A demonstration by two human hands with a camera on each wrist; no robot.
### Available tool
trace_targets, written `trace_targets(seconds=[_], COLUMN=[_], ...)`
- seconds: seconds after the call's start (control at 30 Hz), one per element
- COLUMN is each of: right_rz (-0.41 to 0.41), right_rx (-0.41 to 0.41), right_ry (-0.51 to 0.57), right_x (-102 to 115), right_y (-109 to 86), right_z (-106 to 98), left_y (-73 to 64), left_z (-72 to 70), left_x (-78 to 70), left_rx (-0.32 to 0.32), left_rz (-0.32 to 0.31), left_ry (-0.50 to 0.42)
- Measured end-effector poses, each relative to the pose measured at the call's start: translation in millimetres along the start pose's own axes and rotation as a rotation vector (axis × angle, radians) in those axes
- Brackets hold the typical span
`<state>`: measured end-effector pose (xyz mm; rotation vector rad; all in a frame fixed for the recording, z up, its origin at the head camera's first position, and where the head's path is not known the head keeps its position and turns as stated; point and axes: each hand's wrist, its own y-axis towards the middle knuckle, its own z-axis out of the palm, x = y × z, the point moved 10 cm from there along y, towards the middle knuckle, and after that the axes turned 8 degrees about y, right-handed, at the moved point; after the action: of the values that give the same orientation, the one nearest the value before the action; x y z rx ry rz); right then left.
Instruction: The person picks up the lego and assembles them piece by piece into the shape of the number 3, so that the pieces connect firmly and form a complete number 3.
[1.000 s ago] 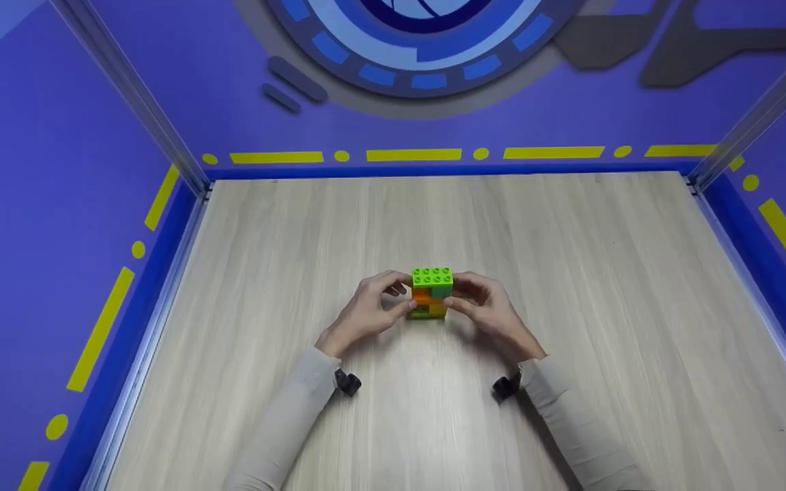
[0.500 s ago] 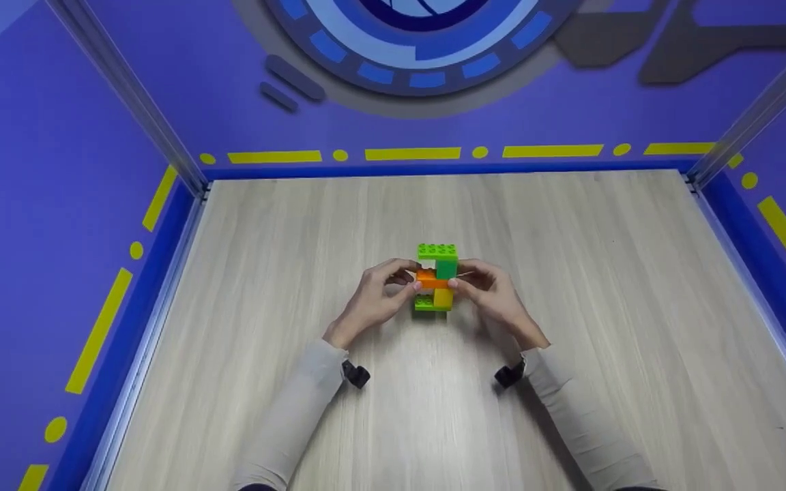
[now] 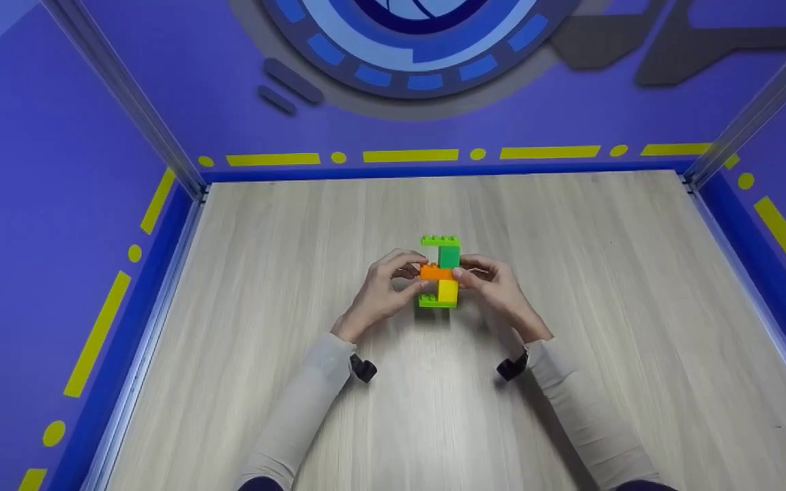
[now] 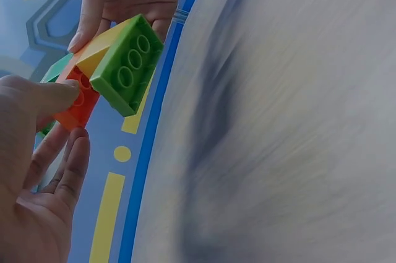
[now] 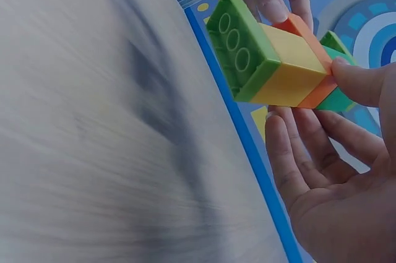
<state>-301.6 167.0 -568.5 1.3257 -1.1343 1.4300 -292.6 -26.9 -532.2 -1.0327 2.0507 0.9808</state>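
A stack of toy building bricks is held up between both hands, off the tabletop. From bottom to top it has a light green brick, a yellow brick, an orange brick, a darker green brick and a light green studded brick. The left hand pinches the free left end of the orange brick, its thumb on the underside in the left wrist view. From the right, the right hand grips the stack at the orange brick, thumb in front and fingers behind.
A pale wood-grain tabletop lies beneath the hands. Blue printed walls with yellow dashes stand at the back and both sides, joined by metal corner posts. Each wrist carries a small black camera.
Both hands have lifted the stack and tilted it, so its front side now faces the head camera. The left thumb has slid from the orange brick's front to underneath it.
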Motion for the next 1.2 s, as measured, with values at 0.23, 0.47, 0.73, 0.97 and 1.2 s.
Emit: trace_targets(seconds=[0.23, 0.47, 0.73, 0.97, 1.2], right_rz=[0.049, 0.035, 0.015, 0.018, 0.03], right_rx=[0.024, 0.009, -0.011, -0.051, -0.086], right_ry=[-0.017, -0.012, -0.025, -0.06, -0.077], right_x=[-2.6, -0.4, -2.2, -7.9, -14.0], right_y=[4.4, 9.1, 16.7, 30.5, 38.1], right_z=[0.4, -3.3, -6.6, -8.1, -7.8], left_y=[4.9, 16.1, 27.9, 39.4, 45.4], left_z=[0.5, 1.4, 4.4, 8.7, 10.0], left_x=[2.7, 4.5, 17.9, 31.9, 41.5], left_rx=[-0.005, -0.01, -0.004, 0.024, 0.036], left_rz=[0.008, -0.013, -0.07, -0.099, -0.117], left_ry=[0.003, 0.044, 0.06, 0.053, 0.045])
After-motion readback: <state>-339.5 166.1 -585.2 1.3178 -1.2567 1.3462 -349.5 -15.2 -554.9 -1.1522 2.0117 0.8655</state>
